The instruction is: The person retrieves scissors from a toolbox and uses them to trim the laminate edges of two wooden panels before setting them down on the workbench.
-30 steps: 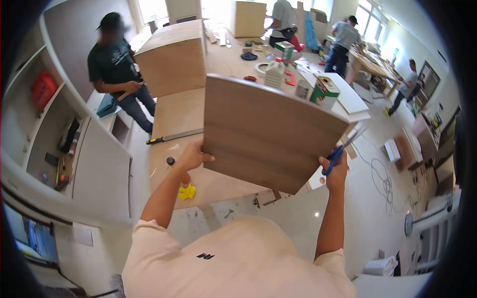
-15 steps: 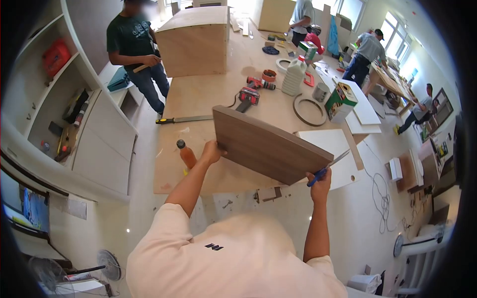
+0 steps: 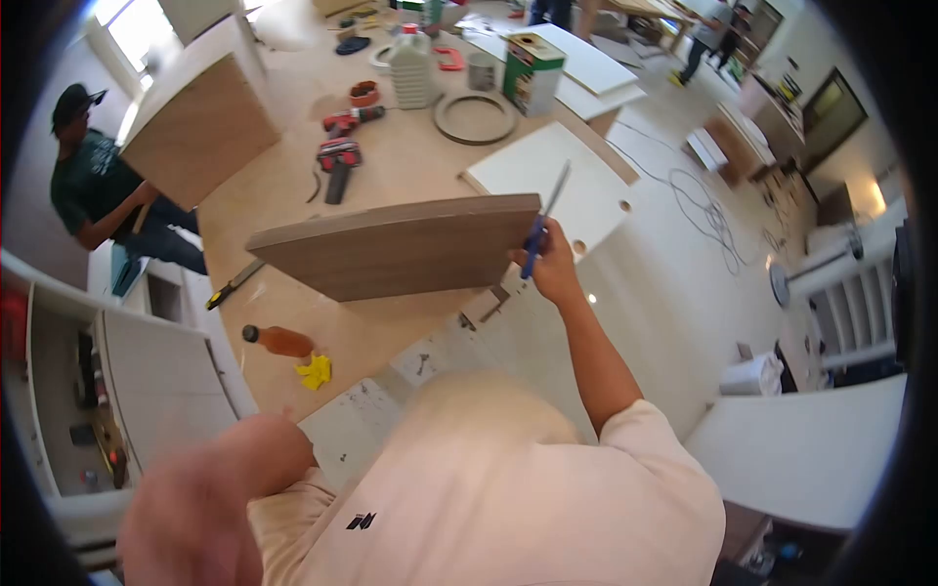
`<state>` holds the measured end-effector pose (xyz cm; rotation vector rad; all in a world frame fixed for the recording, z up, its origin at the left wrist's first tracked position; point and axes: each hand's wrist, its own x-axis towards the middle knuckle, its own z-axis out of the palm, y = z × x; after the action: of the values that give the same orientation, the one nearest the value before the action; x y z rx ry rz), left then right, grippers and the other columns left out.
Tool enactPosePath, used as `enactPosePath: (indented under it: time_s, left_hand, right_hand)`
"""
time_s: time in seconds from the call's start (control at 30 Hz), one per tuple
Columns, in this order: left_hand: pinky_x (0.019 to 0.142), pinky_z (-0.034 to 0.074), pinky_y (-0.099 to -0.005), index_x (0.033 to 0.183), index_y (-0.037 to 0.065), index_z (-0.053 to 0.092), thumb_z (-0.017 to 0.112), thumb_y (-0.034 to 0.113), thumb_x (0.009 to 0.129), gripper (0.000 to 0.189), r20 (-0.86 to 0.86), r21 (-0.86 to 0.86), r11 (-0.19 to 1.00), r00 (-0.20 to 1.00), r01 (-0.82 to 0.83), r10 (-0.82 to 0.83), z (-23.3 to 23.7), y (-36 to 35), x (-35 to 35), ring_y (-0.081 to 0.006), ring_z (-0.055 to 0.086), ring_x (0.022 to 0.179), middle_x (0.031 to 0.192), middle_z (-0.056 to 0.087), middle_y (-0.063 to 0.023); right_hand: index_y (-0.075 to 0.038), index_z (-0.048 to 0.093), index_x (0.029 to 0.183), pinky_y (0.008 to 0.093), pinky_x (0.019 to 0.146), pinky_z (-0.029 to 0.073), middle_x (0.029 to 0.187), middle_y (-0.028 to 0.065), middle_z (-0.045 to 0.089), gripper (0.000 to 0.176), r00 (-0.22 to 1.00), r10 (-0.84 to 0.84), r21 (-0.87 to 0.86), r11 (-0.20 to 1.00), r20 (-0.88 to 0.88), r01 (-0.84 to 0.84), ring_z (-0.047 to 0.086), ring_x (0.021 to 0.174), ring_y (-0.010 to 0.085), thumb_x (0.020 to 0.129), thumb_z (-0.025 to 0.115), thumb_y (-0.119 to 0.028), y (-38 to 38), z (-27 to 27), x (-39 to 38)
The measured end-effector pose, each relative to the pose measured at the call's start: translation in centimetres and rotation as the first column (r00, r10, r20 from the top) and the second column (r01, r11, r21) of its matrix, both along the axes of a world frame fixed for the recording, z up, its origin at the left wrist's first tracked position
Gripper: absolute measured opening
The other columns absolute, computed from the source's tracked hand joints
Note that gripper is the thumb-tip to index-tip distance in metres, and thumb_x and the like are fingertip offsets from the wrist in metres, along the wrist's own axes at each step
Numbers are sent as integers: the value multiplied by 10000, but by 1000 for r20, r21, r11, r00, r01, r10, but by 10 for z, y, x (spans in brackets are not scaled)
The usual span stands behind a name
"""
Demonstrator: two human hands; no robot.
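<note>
A brown wood-grain board [image 3: 410, 249] stands tilted on its edge over the workbench. My right hand [image 3: 552, 262] is closed at its right end, gripping the board's edge together with blue-handled scissors [image 3: 533, 244] whose blades point up and away. Off the board, my left hand [image 3: 191, 508] is a blur near the camera at lower left, its fingers smeared. Close to the board's left corner lie a yellow-and-black-handled file [image 3: 233, 286], a bottle of orange liquid [image 3: 281, 341] and a crumpled yellow piece [image 3: 314, 372].
On the workbench [image 3: 293, 230] are a red cordless drill [image 3: 339, 156], a roll of edge banding [image 3: 475, 117], a white jug [image 3: 410, 70], a green tin [image 3: 533, 73] and a white panel [image 3: 562, 181]. A person in a dark shirt [image 3: 96, 195] stands at left beside a wooden box [image 3: 200, 127].
My left hand has let go of the board and swung back to the lower left. The board has turned in view, its right end still in my right hand. The camera view has rotated.
</note>
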<state>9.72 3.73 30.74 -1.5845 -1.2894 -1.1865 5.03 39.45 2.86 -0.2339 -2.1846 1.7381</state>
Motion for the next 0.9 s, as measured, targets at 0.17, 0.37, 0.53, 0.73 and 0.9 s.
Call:
enactPosePath:
  time_s: [0.17, 0.37, 0.53, 0.73, 0.9]
  left_hand:
    - [988, 462, -348, 1172, 43, 629, 677, 181, 856, 349, -161, 67, 763, 762, 643, -628, 54, -15, 22, -203, 552, 1147, 1219, 591, -79]
    - [981, 466, -356, 1111, -22, 624, 653, 102, 823, 315, -442, 158, 819, 781, 552, -441, 54, 10, 25, -227, 567, 1078, 1107, 615, -109]
    - [977, 452, -377, 1105, -27, 619, 639, 74, 815, 308, -481, 209, 835, 797, 508, -365, 52, 6, 36, -258, 559, 1056, 1109, 606, -128]
    - [951, 453, -365, 1125, 19, 630, 638, 80, 827, 304, -425, 303, 935, 904, 184, -41, 56, 12, 30, -238, 574, 997, 1076, 622, -86]
    - [805, 480, -378, 1001, 7, 618, 677, 265, 810, 327, 67, 130, 983, 988, 131, -140, 12, 20, -9, -281, 593, 835, 871, 626, -98]
  right_hand:
    - [-45, 459, 1261, 298, 751, 535, 1038, 66, 635, 598, 997, -47, -46, 998, 53, 50, 609, 899, 139, 766, 791, 0, -2, 4, 2]
    - [-40, 467, 1224, 259, 704, 505, 965, 20, 571, 565, 999, -28, -48, 998, -22, 27, 577, 853, 108, 764, 793, 7, -3, -3, -1]
    - [-43, 482, 1201, 235, 681, 481, 915, 0, 539, 551, 998, -40, -86, 996, -52, 35, 536, 785, 83, 751, 797, 11, -2, -6, -4]
    - [-37, 480, 1210, 245, 698, 474, 904, -6, 532, 555, 998, 11, -154, 988, -65, -21, 529, 794, 88, 755, 795, 7, 0, -8, -3]
    - [-25, 443, 1272, 282, 787, 514, 1086, 64, 621, 613, 999, 2, -166, 986, -32, -7, 601, 959, 140, 771, 796, -15, 0, -9, 1]
